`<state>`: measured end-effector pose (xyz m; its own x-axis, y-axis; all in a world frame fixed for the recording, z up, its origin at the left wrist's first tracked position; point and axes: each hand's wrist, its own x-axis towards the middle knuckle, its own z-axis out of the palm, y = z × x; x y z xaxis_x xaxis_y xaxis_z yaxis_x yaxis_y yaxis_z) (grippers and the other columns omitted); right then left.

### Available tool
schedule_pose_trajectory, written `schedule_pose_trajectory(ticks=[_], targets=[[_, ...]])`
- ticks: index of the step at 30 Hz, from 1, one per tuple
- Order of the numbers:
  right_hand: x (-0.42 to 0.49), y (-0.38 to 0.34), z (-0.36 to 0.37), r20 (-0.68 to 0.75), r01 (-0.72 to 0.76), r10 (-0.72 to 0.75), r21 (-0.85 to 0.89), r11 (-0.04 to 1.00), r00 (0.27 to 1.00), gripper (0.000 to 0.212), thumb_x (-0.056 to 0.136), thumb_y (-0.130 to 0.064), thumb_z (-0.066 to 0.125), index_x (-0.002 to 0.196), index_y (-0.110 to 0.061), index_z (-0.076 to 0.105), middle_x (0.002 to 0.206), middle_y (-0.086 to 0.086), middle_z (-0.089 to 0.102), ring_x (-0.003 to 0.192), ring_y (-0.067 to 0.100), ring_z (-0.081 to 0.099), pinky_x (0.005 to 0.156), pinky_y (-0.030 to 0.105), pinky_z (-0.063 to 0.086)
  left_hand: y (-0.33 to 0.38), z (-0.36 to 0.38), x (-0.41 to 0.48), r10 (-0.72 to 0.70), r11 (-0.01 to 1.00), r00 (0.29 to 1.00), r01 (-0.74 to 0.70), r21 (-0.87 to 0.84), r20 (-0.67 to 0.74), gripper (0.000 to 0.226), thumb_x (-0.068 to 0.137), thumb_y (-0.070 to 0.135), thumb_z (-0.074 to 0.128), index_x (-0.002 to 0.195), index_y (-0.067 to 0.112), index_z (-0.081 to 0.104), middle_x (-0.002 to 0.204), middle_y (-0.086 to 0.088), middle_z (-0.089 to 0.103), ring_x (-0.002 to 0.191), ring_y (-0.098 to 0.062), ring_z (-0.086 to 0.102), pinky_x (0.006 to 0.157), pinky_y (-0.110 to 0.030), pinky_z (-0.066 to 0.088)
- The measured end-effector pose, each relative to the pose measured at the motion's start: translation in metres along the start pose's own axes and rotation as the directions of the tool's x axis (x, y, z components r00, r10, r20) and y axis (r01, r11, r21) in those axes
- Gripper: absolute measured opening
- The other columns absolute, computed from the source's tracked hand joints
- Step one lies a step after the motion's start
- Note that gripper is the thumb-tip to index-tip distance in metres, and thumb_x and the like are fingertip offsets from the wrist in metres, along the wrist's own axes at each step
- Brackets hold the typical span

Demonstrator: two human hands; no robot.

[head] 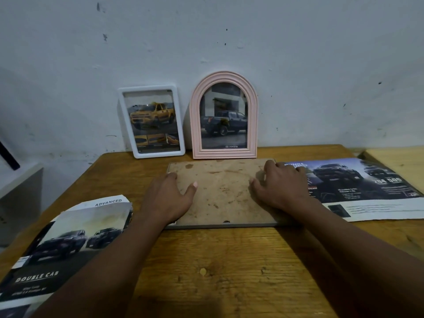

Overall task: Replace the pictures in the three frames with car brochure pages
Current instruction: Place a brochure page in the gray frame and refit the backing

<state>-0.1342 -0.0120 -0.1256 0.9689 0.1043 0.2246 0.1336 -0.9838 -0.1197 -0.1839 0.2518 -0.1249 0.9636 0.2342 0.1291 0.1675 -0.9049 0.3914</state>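
A brochure (57, 244) lay nearest on the bench (218, 271). Mid-bench, the left grip (169, 198) rested flat, fingers spread, on the face-down frame (220, 193). The right grip (282, 187) bent over its right edge, hold unclear.

Table (218, 260): face-down frame (220, 191), white frame (151, 121), pink frame (223, 115), brochure (66, 244), page (367, 189)

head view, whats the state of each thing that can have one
white frame: upright, yellow truck page inside
pink arched frame: upright, dark truck page inside
third frame: face down, backing on
left hand: resting on third frame
right hand: resting on third frame
left brochure: creased, lying down
right page: lying flat
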Motion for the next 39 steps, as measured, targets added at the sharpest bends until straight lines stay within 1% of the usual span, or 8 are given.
schedule_pose_trajectory(ticks=[3, 7, 11, 16, 21, 26, 31, 39], targets=[[0.014, 0.002, 0.000, 0.011, 0.019, -0.020, 0.016, 1.000, 1.000, 0.064, 0.091, -0.062, 0.039, 0.137, -0.018, 0.041, 0.139, 0.010, 0.048, 0.130, 0.030, 0.043, 0.109, 0.058, 0.028, 0.003, -0.006, 0.010, 0.041, 0.992, 0.999, -0.041, 0.121, 0.004, 0.077, 0.094, 0.072, 0.041, 0.143, 0.013, 0.048, 0.140, -0.011, 0.056, 0.122, -0.027, 0.055, 0.092, -0.039, 0.048], [0.030, -0.006, 0.004, 0.075, 0.114, -0.129, 0.175, 0.978, 0.989, 0.065, 0.095, -0.050, 0.039, 0.152, -0.023, 0.022, 0.153, 0.008, 0.036, 0.142, 0.026, 0.031, 0.116, 0.058, 0.019, 0.004, 0.002, 0.029, 0.113, 0.963, 0.993, -0.118, 0.242, 0.035, 0.081, 0.094, 0.075, 0.029, 0.154, 0.020, 0.031, 0.157, -0.009, 0.033, 0.140, -0.031, 0.037, 0.108, -0.046, 0.039], [0.035, -0.008, 0.010, 0.063, 0.143, -0.158, 0.197, 0.970, 0.985, 0.070, 0.087, -0.053, 0.030, 0.149, -0.021, 0.028, 0.138, 0.009, 0.055, 0.123, 0.027, 0.053, 0.110, 0.056, 0.033, -0.003, 0.016, 0.035, 0.224, 0.966, 0.967, -0.237, 0.103, 0.123, 0.078, 0.097, 0.069, 0.032, 0.161, 0.032, 0.008, 0.169, 0.000, 0.013, 0.156, -0.024, 0.004, 0.123, -0.050, 0.009], [0.033, -0.008, 0.014, -0.054, 0.225, -0.222, 0.071, 0.972, 0.974, 0.051, 0.093, -0.054, 0.037, 0.131, -0.020, 0.044, 0.104, 0.005, 0.069, 0.090, 0.024, 0.064, 0.084, 0.040, 0.049, -0.005, 0.015, 0.039, 0.184, 0.980, 0.972, -0.193, 0.049, 0.149, 0.083, 0.092, 0.074, 0.039, 0.159, 0.032, 0.017, 0.165, 0.000, 0.026, 0.150, -0.023, 0.026, 0.119, -0.052, 0.028], [0.035, -0.007, 0.012, -0.046, 0.237, -0.234, 0.058, 0.970, 0.971, 0.049, 0.093, -0.052, 0.041, 0.127, -0.018, 0.049, 0.100, 0.006, 0.069, 0.085, 0.025, 0.064, 0.074, 0.034, 0.046, 0.002, 0.013, 0.038, 0.195, 0.970, 0.969, -0.214, 0.113, 0.154, 0.085, 0.094, 0.073, 0.036, 0.161, 0.025, 0.016, 0.166, -0.002, 0.025, 0.151, -0.023, 0.025, 0.119, -0.051, 0.029], [0.028, -0.007, 0.017, -0.051, 0.259, -0.255, 0.077, 0.963, 0.965, 0.045, 0.092, -0.047, 0.033, 0.121, -0.018, 0.051, 0.116, 0.007, 0.061, 0.102, 0.027, 0.058, 0.084, 0.040, 0.045, 0.007, 0.014, 0.036, 0.192, 0.939, 0.956, -0.245, 0.242, 0.222, 0.082, 0.095, 0.075, 0.020, 0.162, 0.031, 0.002, 0.169, 0.000, 0.011, 0.154, -0.025, 0.010, 0.119, -0.058, 0.024], [0.029, -0.009, 0.019, 0.005, 0.343, -0.346, 0.114, 0.932, 0.938, 0.057, 0.096, -0.049, 0.029, 0.148, -0.026, 0.031, 0.148, 0.001, 0.047, 0.135, 0.022, 0.041, 0.105, 0.051, 0.036, 0.013, 0.011, 0.039, 0.352, 0.835, 0.880, -0.449, 0.316, 0.319, 0.065, 0.101, 0.064, 0.012, 0.156, 0.045, -0.018, 0.170, 0.011, -0.005, 0.156, -0.026, -0.005, 0.116, -0.072, 0.005], [0.039, -0.013, 0.015, 0.048, 0.358, -0.372, 0.186, 0.915, 0.927, 0.053, 0.099, -0.053, 0.029, 0.144, -0.026, 0.036, 0.140, 0.005, 0.055, 0.126, 0.025, 0.050, 0.106, 0.051, 0.037, 0.028, 0.016, 0.049, 0.338, 0.869, 0.877, -0.430, 0.244, 0.340, 0.067, 0.101, 0.062, 0.023, 0.158, 0.045, -0.009, 0.168, 0.008, 0.013, 0.155, -0.027, 0.009, 0.115, -0.070, 0.017]])
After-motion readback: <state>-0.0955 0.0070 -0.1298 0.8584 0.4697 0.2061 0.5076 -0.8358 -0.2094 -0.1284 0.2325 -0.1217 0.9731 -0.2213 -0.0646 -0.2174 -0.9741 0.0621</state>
